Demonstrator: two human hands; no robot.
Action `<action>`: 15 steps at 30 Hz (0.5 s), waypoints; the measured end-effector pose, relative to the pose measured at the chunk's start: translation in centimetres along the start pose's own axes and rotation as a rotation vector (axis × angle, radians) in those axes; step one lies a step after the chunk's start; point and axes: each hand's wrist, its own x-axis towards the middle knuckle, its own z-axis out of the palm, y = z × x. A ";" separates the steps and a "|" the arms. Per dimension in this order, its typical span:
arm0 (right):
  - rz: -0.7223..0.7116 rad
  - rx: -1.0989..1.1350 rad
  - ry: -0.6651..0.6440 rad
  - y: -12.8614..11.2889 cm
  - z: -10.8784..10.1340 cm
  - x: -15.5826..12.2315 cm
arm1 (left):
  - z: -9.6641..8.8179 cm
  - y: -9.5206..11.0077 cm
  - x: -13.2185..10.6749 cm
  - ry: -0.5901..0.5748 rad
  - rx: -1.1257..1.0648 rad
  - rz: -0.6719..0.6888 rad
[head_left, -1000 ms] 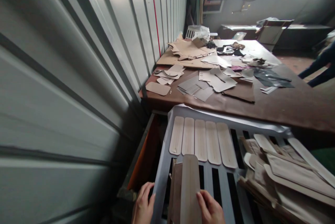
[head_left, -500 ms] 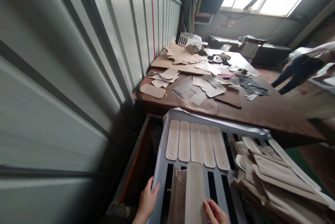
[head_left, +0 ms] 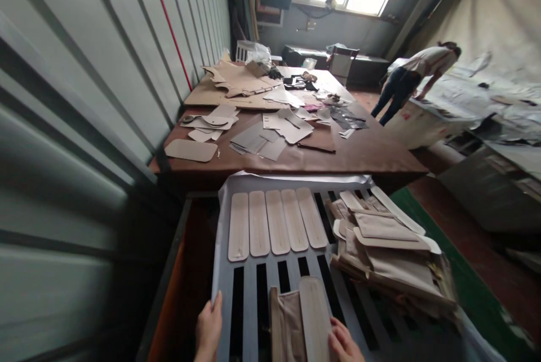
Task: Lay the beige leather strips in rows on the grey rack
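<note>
"so, what changed?"
"the pale strip (head_left: pixel 316 319) has shifted right over the slatted desk (head_left: pixel 250 311), so more of the folded piece (head_left: pixel 291 322) shows beside it"
"and each grip?"
"right hand (head_left: pixel 344 342) at the strip's edge, left hand (head_left: pixel 208 325) at the desk's rim; whether either pinches cannot be told, and the strip's near end is cut off"
</note>
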 end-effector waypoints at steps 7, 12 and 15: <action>-0.074 0.085 -0.051 -1.9 0.5 -1.4 | -0.2 0.2 0.0 0.024 0.103 -0.060; -0.053 0.207 -0.101 -1.3 -1.2 -1.7 | -0.6 0.5 -0.2 0.049 0.184 -0.085; -0.113 0.100 0.072 -0.1 -3.0 -0.9 | -1.0 0.5 0.5 0.038 0.202 -0.096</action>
